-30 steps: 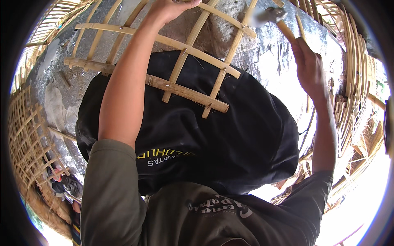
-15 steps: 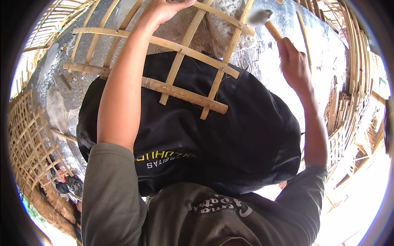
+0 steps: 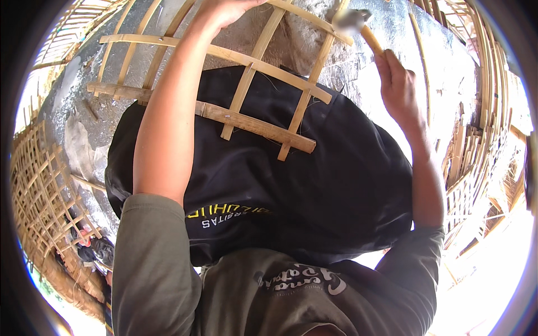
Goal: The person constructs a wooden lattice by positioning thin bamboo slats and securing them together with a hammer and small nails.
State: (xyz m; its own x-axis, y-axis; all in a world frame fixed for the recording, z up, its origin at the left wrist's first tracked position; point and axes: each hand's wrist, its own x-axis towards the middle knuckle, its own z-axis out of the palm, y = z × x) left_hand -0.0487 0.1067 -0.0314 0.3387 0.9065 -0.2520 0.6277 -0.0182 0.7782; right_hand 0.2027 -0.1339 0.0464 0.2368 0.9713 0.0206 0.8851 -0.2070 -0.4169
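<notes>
A lattice of split bamboo slats (image 3: 269,129) lies partly over the black cloth (image 3: 314,196) spread across my lap. At the upper edge is my left hand (image 3: 224,12), over the far part of the lattice. Its fingers are mostly cut off by the picture's edge, so their grip is hidden. My right hand (image 3: 399,84) is wrapped round the wooden handle of a hammer (image 3: 372,40). The hammer's blurred metal head is at the far right corner of the lattice, by the end of a cross slat; whether it touches cannot be told.
Beneath the lattice's far side lies a worn grey, silvery sheet (image 3: 73,84). Another woven bamboo lattice (image 3: 42,185) stands at the left. Bundles of bamboo strips (image 3: 468,151) line the right side. A loose thin strip (image 3: 420,61) lies beyond my right hand.
The lattice has shifted slightly to the right. My right hand and the hammer have moved a little, with the head still near the same corner. My left hand stays at the top edge.
</notes>
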